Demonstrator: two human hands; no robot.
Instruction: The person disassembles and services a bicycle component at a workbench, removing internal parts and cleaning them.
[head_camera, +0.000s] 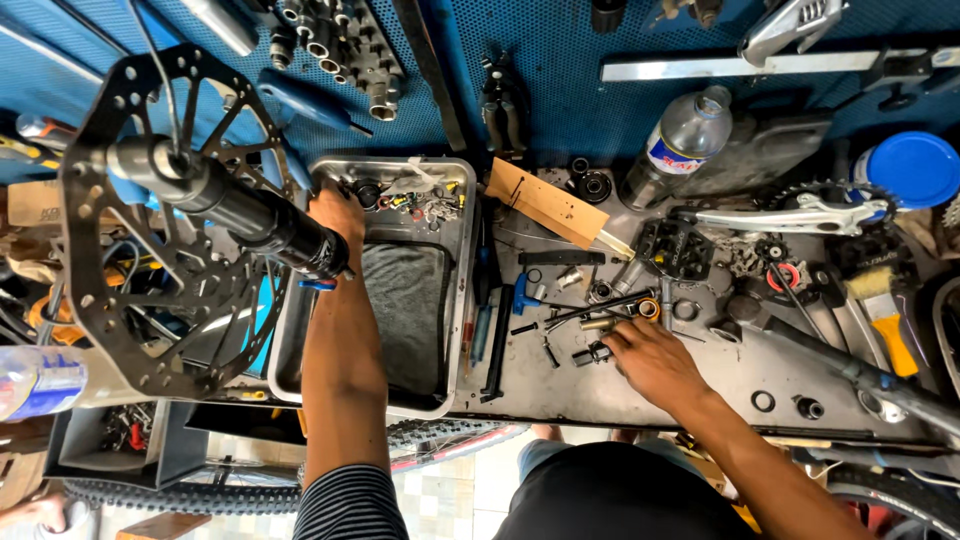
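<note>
The left hand (338, 215) reaches forward over the rim of a shallow metal tray (458, 300) and closes its fingers around the dark end of a bicycle wheel hub (250, 215). The hub is a thick cylinder, glossy black along most of its length and pale grey metal at the far end, lying at a slant from upper left to lower right. A dark brake disc rotor (150, 220) sits around it, a flat ring with many small round holes and cut-out spokes, seen close to the camera and left of the tray. A grey cloth (405, 300) lies flat in the tray, and a heap of small coloured parts (415, 200) fills the tray's far end.

The right hand (650, 358) rests on the grey workbench (700, 385), palm down, fingers curled over a small brass-coloured sleeve (598, 323) and a small dark fitting (592, 352) just beside it; whether it actually pinches either one cannot be told. Near the fingertips lies an orange-ringed washer (648, 308). Farther right on the bench are a silver crank arm (800, 215), a yellow-handled brush (885, 320) and a clear plastic bottle (680, 145).
</note>
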